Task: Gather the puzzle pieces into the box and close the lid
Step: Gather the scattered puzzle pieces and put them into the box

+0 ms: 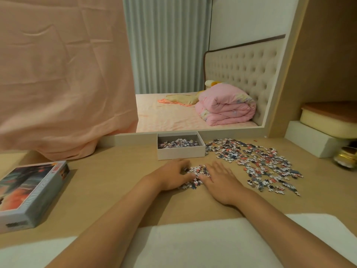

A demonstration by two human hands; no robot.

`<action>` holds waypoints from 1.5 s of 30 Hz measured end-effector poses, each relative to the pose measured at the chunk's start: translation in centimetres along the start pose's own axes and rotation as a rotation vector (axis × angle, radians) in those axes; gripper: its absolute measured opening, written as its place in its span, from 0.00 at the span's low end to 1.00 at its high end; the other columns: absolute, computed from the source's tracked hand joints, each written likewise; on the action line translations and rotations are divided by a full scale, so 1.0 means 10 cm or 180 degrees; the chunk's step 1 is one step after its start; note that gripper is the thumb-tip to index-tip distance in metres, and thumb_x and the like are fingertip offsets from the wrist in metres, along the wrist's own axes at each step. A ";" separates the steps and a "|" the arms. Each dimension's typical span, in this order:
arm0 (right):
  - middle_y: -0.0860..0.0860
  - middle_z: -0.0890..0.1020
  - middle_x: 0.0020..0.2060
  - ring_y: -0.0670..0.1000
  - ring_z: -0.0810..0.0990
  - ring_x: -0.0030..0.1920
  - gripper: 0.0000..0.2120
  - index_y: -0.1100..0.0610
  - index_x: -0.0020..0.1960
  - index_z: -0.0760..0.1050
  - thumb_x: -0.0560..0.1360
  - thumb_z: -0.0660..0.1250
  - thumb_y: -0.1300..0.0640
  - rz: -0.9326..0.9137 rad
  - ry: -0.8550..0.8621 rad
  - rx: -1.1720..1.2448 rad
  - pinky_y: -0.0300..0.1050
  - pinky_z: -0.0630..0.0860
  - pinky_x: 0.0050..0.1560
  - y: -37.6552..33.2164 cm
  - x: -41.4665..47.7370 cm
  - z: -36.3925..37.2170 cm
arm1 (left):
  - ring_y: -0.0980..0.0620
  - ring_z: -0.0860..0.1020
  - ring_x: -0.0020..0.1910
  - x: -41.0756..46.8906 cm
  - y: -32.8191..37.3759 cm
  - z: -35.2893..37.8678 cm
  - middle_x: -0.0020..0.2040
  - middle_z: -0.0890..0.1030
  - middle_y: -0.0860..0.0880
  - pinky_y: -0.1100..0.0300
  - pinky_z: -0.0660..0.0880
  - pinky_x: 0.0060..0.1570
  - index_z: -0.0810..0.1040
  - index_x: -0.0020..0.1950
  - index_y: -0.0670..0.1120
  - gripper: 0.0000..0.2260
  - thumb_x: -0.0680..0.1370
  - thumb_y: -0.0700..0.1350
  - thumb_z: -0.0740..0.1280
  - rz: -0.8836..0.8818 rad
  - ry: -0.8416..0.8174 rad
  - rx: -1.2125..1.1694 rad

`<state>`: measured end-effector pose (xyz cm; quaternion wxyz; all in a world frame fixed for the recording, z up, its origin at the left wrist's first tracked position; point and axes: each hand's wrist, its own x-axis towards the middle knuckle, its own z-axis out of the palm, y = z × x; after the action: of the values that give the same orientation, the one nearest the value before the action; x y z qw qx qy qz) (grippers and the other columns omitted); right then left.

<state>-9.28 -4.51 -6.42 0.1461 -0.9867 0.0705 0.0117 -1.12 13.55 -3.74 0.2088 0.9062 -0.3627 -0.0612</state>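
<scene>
1. Where a white cloth (193, 240) was laid over the near edge of the wooden table (116, 176), two bare forearms were stretched forward across it, converging toward the middle.
2. The left hand (172, 176) was set palm-down with fingers bent and thumb pointed right, cupped against the left edge of a small heap of puzzle pieces (195, 174). Whether any pieces were actually gripped could not be told, the fingers being blurred.
3. The right hand (222, 180) was laid flat, fingers straight and slightly spread, pressed on the heap's right edge. The two hands were close together, the heap penned between them.
4. To the left, well apart from the hands, the printed lid (32, 192) was seen lying on the table, picture side up.
5. To the right, a broad scatter of loose pieces (260, 163) was spread over the table, reaching the box's right wall.
6. Just beyond the hands, the white box (181, 152) was stood open, with a shallow layer of pieces (177, 143) held inside.
7. Farther back, a pink cloth (58, 74) was draped at the left, and a cream container (326, 122) was set on a white block (309, 144) at the right.
</scene>
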 end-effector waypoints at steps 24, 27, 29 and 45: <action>0.50 0.66 0.68 0.55 0.68 0.70 0.58 0.43 0.79 0.56 0.56 0.79 0.32 -0.0387 -0.1100 -0.0495 0.55 0.68 0.70 -0.38 0.44 -0.58 | 0.51 0.54 0.74 -0.05 -0.45 -0.07 0.75 0.59 0.53 0.50 0.53 0.73 0.55 0.79 0.55 0.46 0.67 0.75 0.62 0.0184 -0.0180 0.0819; 0.52 0.69 0.67 0.55 0.71 0.67 0.51 0.47 0.78 0.60 0.62 0.78 0.36 -0.0497 -0.0953 -0.0354 0.51 0.70 0.67 -0.43 0.49 -0.54 | 0.51 0.58 0.71 -0.01 -0.45 -0.07 0.72 0.63 0.52 0.53 0.59 0.71 0.60 0.78 0.54 0.41 0.70 0.72 0.64 0.0226 -0.0066 0.0724; 0.52 0.72 0.70 0.54 0.72 0.68 0.48 0.48 0.78 0.62 0.64 0.78 0.38 -0.0513 -0.0939 -0.0149 0.50 0.70 0.68 -0.43 0.51 -0.54 | 0.52 0.60 0.68 0.02 -0.43 -0.08 0.70 0.66 0.52 0.55 0.62 0.69 0.64 0.76 0.52 0.37 0.72 0.69 0.65 0.0258 -0.0018 0.0604; 0.48 0.84 0.40 0.48 0.81 0.27 0.04 0.52 0.50 0.84 0.77 0.71 0.58 -0.0395 -0.0244 0.1000 0.42 0.80 0.33 -0.50 0.53 -0.36 | 0.57 0.78 0.45 0.00 -0.37 -0.12 0.48 0.84 0.52 0.66 0.73 0.47 0.84 0.54 0.48 0.09 0.74 0.44 0.73 0.0108 0.0751 -0.0270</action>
<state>-3.29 -1.59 -1.77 0.3016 -0.9530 0.0047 0.0292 1.57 16.33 -4.24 0.2891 0.8912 -0.3479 0.0341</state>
